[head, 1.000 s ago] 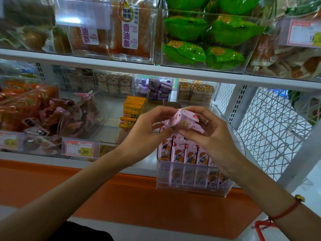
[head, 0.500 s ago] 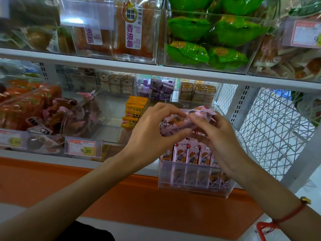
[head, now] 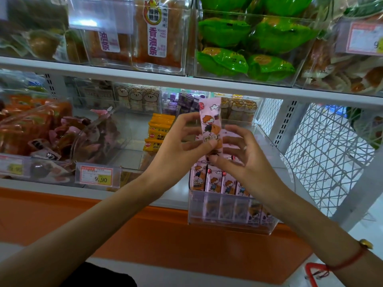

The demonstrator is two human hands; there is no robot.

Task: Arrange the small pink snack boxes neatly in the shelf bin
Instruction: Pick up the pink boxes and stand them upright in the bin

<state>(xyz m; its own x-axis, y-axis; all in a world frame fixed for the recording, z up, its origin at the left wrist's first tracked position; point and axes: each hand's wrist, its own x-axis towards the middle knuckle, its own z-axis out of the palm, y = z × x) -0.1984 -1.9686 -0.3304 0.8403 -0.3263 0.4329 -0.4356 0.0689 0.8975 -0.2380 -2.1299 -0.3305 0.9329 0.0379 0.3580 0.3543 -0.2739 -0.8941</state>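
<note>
A small pink snack box [head: 209, 121] with a cartoon figure stands upright above the clear shelf bin [head: 228, 219]. My left hand [head: 178, 150] pinches its lower part between thumb and fingers. My right hand [head: 246, 160] holds its bottom end from the right, fingers curled. Below them a row of several pink boxes [head: 215, 181] stands upright along the bin's front; the boxes further back are hidden by my hands.
The bin juts over the shelf's front edge. To its left lie yellow packets [head: 157, 131] and a bin of pink and orange wrappers [head: 62, 133], with a price tag [head: 97, 176] in front. Green packs [head: 248, 48] fill the shelf above. White wire mesh [head: 331, 146] stands at right.
The pink box was lying sideways between both hands; it has been turned upright and lifted a little, cartoon face toward me. Both hands stay over the bin.
</note>
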